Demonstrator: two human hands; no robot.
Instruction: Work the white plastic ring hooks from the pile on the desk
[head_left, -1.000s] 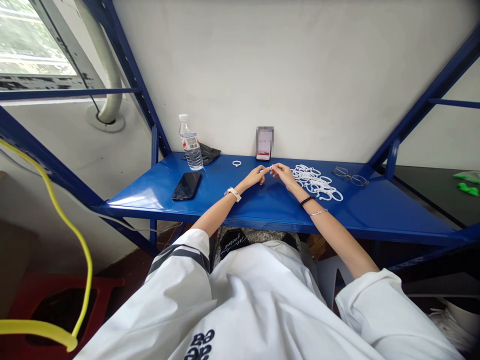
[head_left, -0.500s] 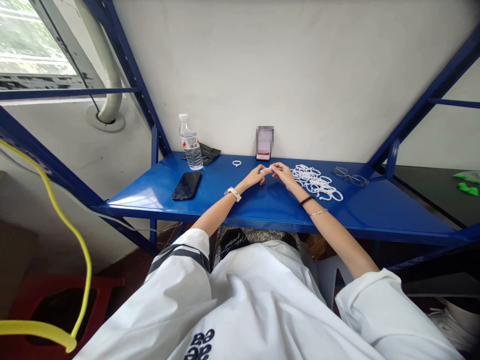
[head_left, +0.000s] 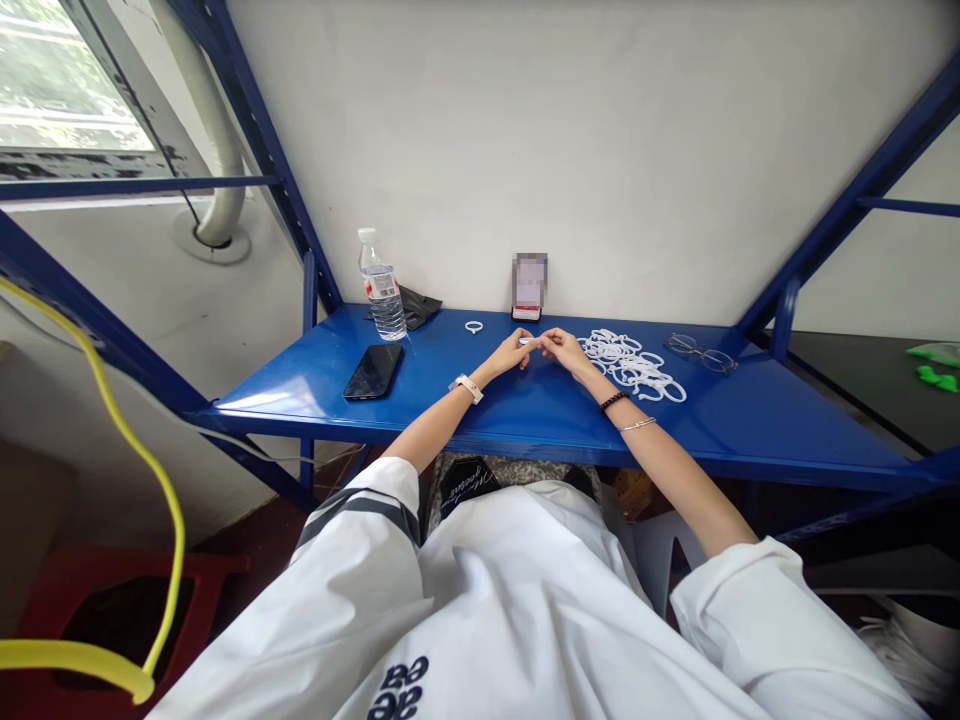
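Over the blue table (head_left: 480, 400), my left hand (head_left: 511, 353) is closed on a small white ring-like piece (head_left: 526, 341), mostly covered by the fingers. My right hand (head_left: 562, 349) meets it from the right with thumb and forefinger pinched at the same piece's end. How the piece is shaped between the fingertips is too small to make out. To the right of my right hand lies a heap of white plastic rings (head_left: 634, 362) with short tails. One single white ring (head_left: 473, 327) rests by itself beyond my left hand.
A water bottle (head_left: 384, 300) stands at the back left beside a black pouch (head_left: 420, 307). A black phone (head_left: 373, 371) lies flat nearer the front. Another phone (head_left: 529, 287) leans upright on the wall. Eyeglasses (head_left: 702, 352) lie right of the heap.
My fingertips have shifted slightly, and less of the white piece shows between them. Everything else on the table stays where it was.
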